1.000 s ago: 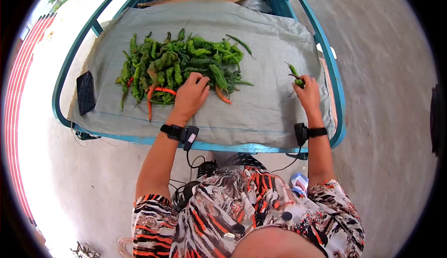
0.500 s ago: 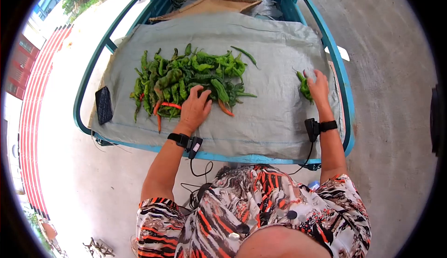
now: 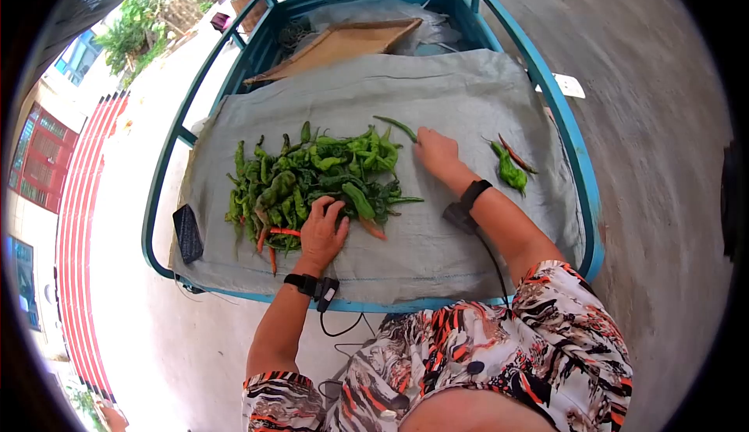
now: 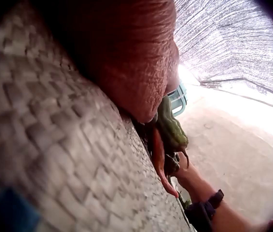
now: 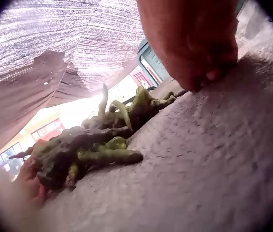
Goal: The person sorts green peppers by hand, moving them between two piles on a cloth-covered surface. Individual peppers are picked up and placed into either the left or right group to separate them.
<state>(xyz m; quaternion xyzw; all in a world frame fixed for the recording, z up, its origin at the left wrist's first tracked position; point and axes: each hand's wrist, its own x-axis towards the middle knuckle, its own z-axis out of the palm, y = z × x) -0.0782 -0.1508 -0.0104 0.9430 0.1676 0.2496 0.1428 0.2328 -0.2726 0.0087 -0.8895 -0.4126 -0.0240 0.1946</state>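
A heap of mostly green chili peppers (image 3: 273, 190), with a few red and orange ones at its front, lies on a grey woven sheet (image 3: 437, 256). My left hand (image 3: 321, 237) rests at the heap's front edge, its relaxed fingers on the peppers; its fingertips are hidden in the left wrist view. Beyond the heap's right end, my right hand (image 3: 438, 154) pinches the near end of a long green pepper (image 3: 394, 125) lying apart. Farther right sit a small group of green peppers (image 3: 511, 173) and a dark red pepper (image 3: 516, 154).
A dark flat object (image 3: 187, 234) lies at the sheet's left edge. Blue metal rails (image 3: 573, 163) border the cart bed on both sides. Behind the sheet are a shallow woven tray (image 3: 343, 46) and clear plastic (image 3: 445, 23). Cables hang from both wrist cameras.
My right hand has let go of the peppers at the right and moved left to the lone long green pepper. The left hand stays at the heap. The head view has shifted.
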